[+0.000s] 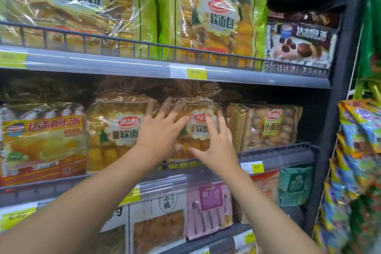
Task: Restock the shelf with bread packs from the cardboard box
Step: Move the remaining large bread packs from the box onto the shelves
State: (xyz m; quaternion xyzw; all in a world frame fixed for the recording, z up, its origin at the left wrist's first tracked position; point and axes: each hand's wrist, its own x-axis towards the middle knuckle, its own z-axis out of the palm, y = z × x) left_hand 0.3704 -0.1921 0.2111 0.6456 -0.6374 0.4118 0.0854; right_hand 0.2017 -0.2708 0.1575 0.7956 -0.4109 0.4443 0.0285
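Note:
A clear bread pack (198, 107) with golden rolls and a white label stands upright on the middle shelf (274, 155). My left hand (162, 130) lies flat against its left front, fingers spread. My right hand (216, 142) presses its lower right front, fingers apart. Neither hand grips the pack. A matching bread pack (117, 130) stands just to its left. The cardboard box is out of view.
Green-edged bread packs (216, 20) fill the top shelf behind a wire rail. A yellow cake pack (43, 142) is at middle left, a small-bun bag (270, 126) at middle right. Snack boxes (158, 222) sit on the lower shelf. Hanging snack bags (358, 161) crowd the right edge.

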